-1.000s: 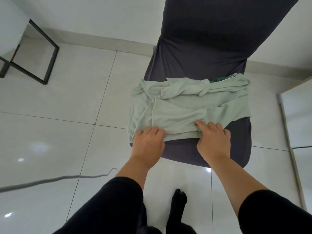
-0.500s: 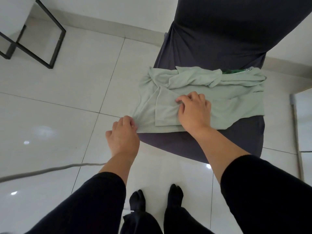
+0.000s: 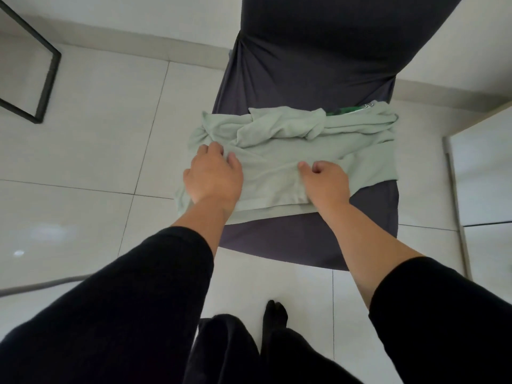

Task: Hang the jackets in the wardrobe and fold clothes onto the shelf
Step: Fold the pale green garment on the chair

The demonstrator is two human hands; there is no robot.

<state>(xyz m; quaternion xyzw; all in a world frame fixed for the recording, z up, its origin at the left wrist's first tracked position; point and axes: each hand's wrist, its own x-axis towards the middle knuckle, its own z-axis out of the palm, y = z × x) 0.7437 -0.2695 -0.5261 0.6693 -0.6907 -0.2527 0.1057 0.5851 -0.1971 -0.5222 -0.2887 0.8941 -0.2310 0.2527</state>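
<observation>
no readable text anywhere. only hint: a green and white printed patch [image 3: 350, 110] at the back edge of the pale green garment [image 3: 277, 162] on the chair seat, w/ a few white marks that may be letters, too small & blurred to make out.

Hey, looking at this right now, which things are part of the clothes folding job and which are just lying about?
Part of the job:
pale green garment
left hand, resting on it
right hand, pinching it
dark covered chair under it

Lying about:
black metal frame
grey cable on the floor
</observation>
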